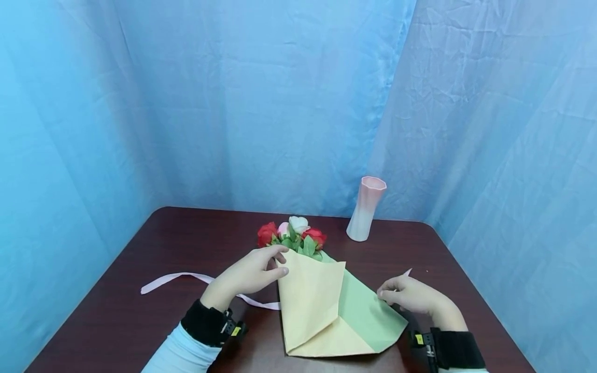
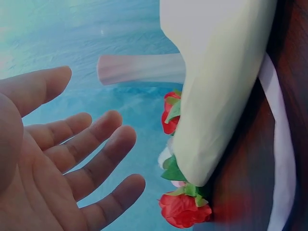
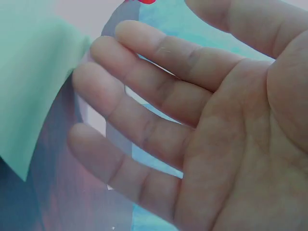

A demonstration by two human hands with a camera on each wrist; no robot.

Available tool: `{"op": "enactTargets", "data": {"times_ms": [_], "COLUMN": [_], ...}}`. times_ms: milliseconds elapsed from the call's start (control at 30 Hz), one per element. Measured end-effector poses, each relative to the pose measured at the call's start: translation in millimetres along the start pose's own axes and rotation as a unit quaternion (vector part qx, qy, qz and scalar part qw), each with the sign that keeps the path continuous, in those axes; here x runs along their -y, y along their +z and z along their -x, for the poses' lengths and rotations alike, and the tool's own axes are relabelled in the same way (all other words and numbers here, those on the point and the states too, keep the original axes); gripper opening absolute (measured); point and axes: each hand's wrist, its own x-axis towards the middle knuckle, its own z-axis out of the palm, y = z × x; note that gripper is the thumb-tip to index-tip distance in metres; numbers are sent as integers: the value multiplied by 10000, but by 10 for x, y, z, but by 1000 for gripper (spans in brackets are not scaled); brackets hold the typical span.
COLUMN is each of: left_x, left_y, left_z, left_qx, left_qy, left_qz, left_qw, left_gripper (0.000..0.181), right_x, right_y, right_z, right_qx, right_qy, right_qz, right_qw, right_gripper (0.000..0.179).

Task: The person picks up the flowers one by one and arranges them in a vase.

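A bouquet of artificial roses (image 1: 298, 226), red, white and pink with green leaves, lies on the table in wrapping paper (image 1: 311, 298). The paper is cream on its folded left side and pale green on its right. My left hand (image 1: 256, 270) hovers at the left upper edge of the wrap, fingers spread and apart from it in the left wrist view. By the right edge is my right hand (image 1: 412, 296), its fingers (image 3: 98, 86) loosely bent, holding nothing. A pale pink ribbon (image 1: 184, 274) passes beneath the wrap; its other end shows behind the right hand.
A pink-to-white vase (image 1: 366, 210) stands at the back right of the dark brown table (image 1: 205, 228). Blue curtains (image 1: 280, 103) hang round the table's back and sides.
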Motion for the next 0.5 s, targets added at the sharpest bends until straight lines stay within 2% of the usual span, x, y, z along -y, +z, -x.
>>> {"op": "enactTargets", "data": {"times_ms": [200,400,500], "left_x": [-83,-133,-151], "left_y": [-66,-110,-108], "left_z": [8,-20,-33], "left_qx": [-222,-636,-740], "left_qy": [120,391,552], "left_qz": [20,-92,-132], "left_qw": [9997,9972,9956], "left_gripper": [49,43,41], "right_x": [100,329,424], "right_y": [-45,-107,-103], "right_z": [-18,-27,-26], "right_qx": [-523,-1098,-1298], "right_qy": [44,-356,-614], "right_qz": [-350,-555,-739], "right_qw": [9980,9918,9869], "right_gripper": [46,45,44]}}
